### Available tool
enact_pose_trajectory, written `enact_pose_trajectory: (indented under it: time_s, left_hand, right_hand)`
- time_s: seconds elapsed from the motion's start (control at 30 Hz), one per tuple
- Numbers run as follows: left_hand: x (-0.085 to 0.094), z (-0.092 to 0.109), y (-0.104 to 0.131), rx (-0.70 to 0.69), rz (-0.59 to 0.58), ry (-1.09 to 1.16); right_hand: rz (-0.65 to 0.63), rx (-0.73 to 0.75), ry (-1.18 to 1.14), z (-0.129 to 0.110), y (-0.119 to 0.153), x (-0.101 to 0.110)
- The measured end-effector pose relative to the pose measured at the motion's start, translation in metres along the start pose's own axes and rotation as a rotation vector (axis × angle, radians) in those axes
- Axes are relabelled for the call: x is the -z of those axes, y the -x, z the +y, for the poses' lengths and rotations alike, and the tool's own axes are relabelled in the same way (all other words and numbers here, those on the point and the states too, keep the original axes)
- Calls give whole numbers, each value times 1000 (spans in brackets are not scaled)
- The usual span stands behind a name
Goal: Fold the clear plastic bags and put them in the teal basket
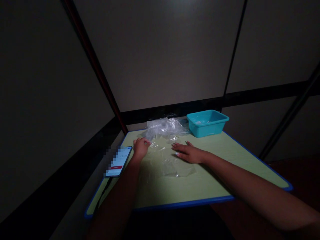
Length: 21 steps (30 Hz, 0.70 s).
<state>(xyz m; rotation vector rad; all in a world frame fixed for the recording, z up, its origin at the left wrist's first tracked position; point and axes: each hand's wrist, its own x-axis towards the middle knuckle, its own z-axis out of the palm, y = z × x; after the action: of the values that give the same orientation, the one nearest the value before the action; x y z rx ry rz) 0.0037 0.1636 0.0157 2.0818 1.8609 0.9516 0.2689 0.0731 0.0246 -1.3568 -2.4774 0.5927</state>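
A clear plastic bag lies flat on the green tabletop in front of me. My left hand is at its upper left, with the fingers pinched on a bit of clear plastic. My right hand rests palm down on the bag's upper right, its fingers spread and holding nothing. Behind both hands a heap of crumpled clear plastic bags lies at the table's back edge. Where one piece of plastic ends and another begins is hard to make out in the dim light.
A turquoise basin with something clear inside stands at the back right of the table. A phone with a lit screen lies at the left edge, beside my left forearm. The green table has a blue rim, and wall panels rise behind it.
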Motion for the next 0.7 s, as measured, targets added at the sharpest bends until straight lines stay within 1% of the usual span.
enact_pose_trajectory:
  time_s: [0.1,0.2,0.3,0.4,0.47,0.57,0.63,0.7]
  left_hand:
    - [9,3,-1,-59,-81,130]
    - [19,4,0,-120,-197,222]
    - [29,2,3,-177,-378,349]
    - [37,3,6,-175,-569,429]
    - [42,5,9,-166,-662,430]
    - [49,7,14,-163,-731,356]
    - [52,6,16,-181,-744,286]
    - [54,4,17,-206,-731,236]
  right_hand:
    - [1,7,-4,0,1,1]
    - [-4,18,-7,0,1,0]
    - [-8,28,-17,-1,1,-2]
    - [-13,41,-24,-3,0,-2]
    - [-18,54,-25,-5,0,-1]
    - [-13,67,-32,-7,1,-1]
    - [-5,67,-35,-7,1,0]
    - [-1,66,-32,-6,0,0]
